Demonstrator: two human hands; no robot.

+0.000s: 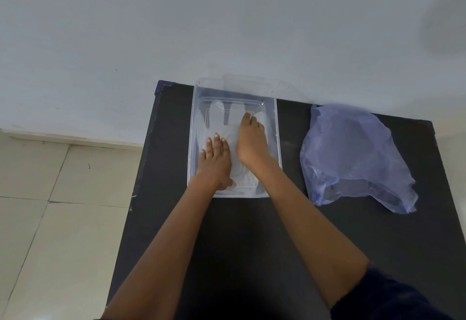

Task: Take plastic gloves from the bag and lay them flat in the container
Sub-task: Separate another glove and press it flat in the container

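Dark sleeve at the lower right, on the right arm. Both bare forearms reach forward over the black bench into the clear plastic container, which sits at the far edge of the bench against the wall.

Left hand lies flat in the near left part of the container, grip open, fingers straight and together, pressing down on a clear plastic glove. Right hand sits just beside it and further in, grip open too, fingers extended, fingertips touching the glove near its finger end. It looks slightly motion-blurred. Glove lies flat on the container floor, its fingers pointing toward the wall. More clear film shows under the palms near the front wall; cannot tell how many gloves are stacked.

Blue plastic bag lies on the bench to the right of the container, apart from it, crumpled, mouth facing the near side. Contents not readable.

Pale tiled floor to the left of the bench.
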